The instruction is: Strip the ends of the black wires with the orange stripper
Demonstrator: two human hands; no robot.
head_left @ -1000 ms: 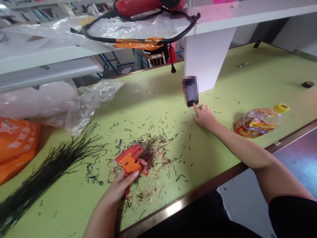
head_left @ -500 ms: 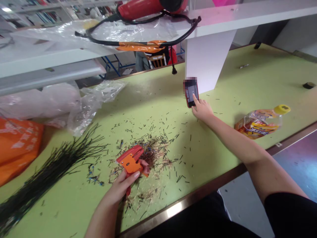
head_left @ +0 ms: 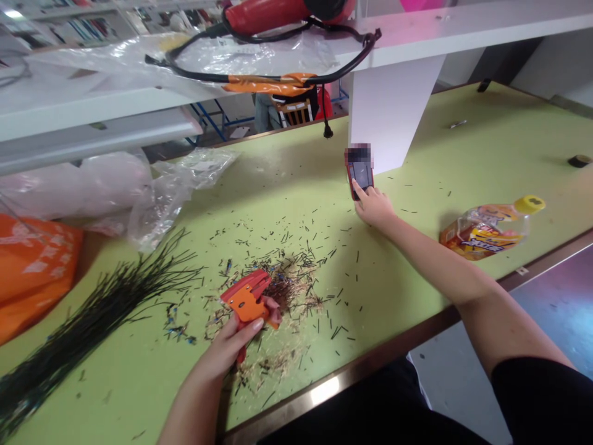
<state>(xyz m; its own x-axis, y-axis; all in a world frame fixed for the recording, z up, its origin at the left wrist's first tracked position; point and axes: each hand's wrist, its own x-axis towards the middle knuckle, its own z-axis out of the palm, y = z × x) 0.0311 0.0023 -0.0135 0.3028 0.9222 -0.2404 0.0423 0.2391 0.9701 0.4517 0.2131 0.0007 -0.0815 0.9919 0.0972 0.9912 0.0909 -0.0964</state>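
Observation:
My left hand (head_left: 241,337) is closed around the handles of a red and orange wire stripper (head_left: 245,298), held over scattered wire clippings (head_left: 287,281). The stripper's jaw end points up and to the right. A phone (head_left: 360,170) in a red case leans upright against a white post. My right hand (head_left: 376,207) reaches to it with the index finger stretched out onto the lower left of its screen. That hand grips nothing. At the left lies a thick bundle of thin black wires (head_left: 92,327), its loose ends fanned toward the clippings.
A bottle with a yellow cap (head_left: 486,230) lies on the green table (head_left: 509,142) at right, and a roll of black tape (head_left: 579,161) beyond. Overhead, a white shelf (head_left: 463,37) carries a red heat gun (head_left: 269,15) with a dangling cord. An orange bag (head_left: 37,278) and plastic wrapping sit left.
My right index finger has shifted left and slightly down across the phone screen. My left hand keeps its hold on the wire stripper. The view has moved slightly.

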